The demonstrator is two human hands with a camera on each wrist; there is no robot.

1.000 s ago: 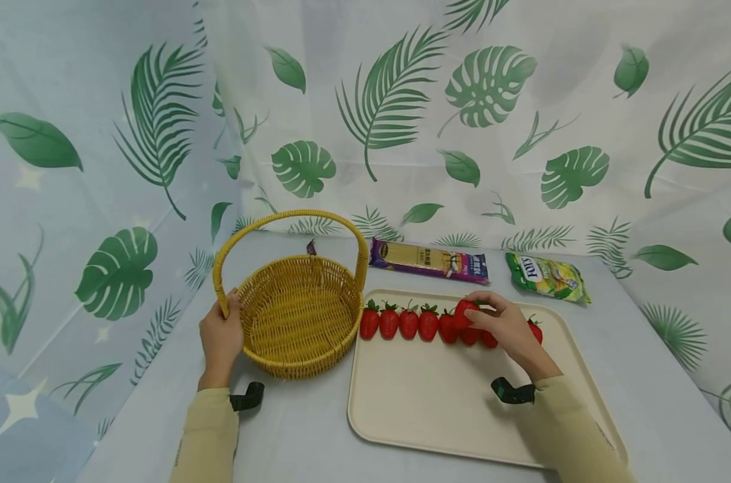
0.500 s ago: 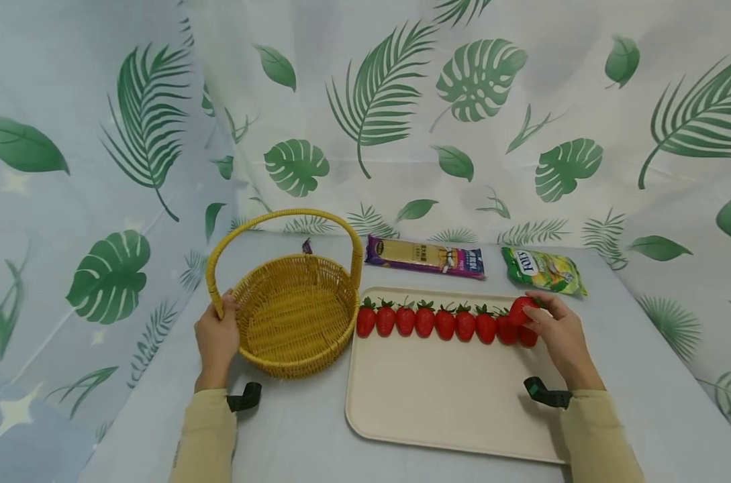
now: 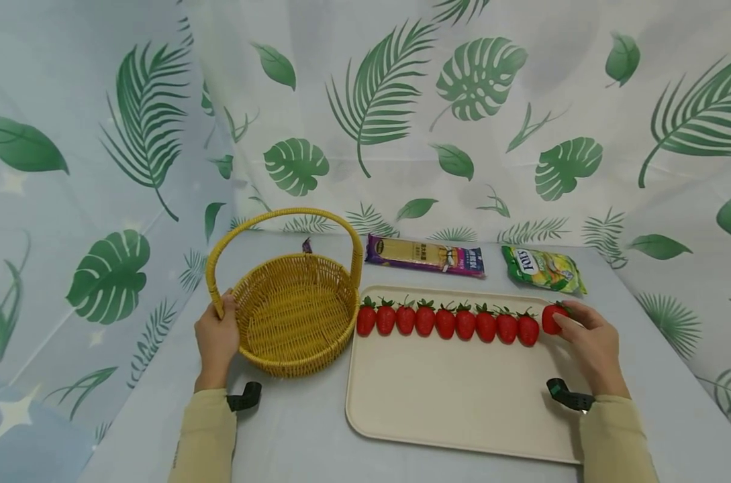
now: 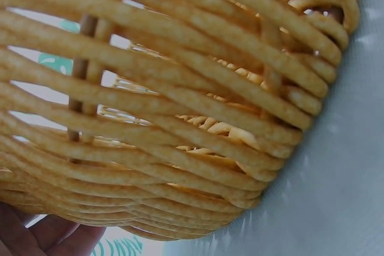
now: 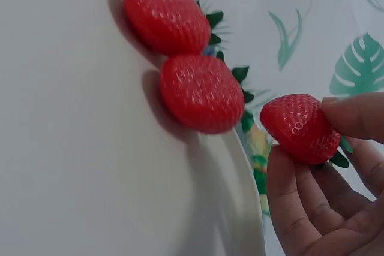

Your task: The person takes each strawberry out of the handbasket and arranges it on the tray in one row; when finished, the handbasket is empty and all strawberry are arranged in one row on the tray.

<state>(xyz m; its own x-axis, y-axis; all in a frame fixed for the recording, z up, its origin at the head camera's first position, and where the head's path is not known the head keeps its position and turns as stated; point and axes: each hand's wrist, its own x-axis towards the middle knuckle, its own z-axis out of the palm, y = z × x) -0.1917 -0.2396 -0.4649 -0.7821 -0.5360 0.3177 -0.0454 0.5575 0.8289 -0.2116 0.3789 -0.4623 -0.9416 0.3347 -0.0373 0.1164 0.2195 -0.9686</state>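
A strawberry (image 3: pixel 554 318) is pinched between the thumb and fingers of my right hand (image 3: pixel 595 342), at the right end of a row of several red strawberries (image 3: pixel 445 322). In the right wrist view the pinched strawberry (image 5: pixel 300 127) shows up apart from the row, its green leaves towards the palm. The row runs along the back of a cream tray (image 3: pixel 450 396). My left hand (image 3: pixel 217 332) grips the yellow wicker basket (image 3: pixel 299 365) at its left side, where the handle meets the rim. Basket weave (image 4: pixel 150 100) fills most of the left wrist view, with fingertips at the lower left.
Behind the tray lie a long purple pasta packet (image 3: pixel 425 256) and a green FOX'S bag (image 3: pixel 543 270). A small dark purple thing (image 3: pixel 307 245) shows behind the basket. Leaf-printed cloth (image 3: pixel 371 127) hangs at the back and sides of the table.
My right hand has moved right along the row with a strawberry, and lower in the last half second, reaching the row's right end. My left hand keeps its grip on the basket.
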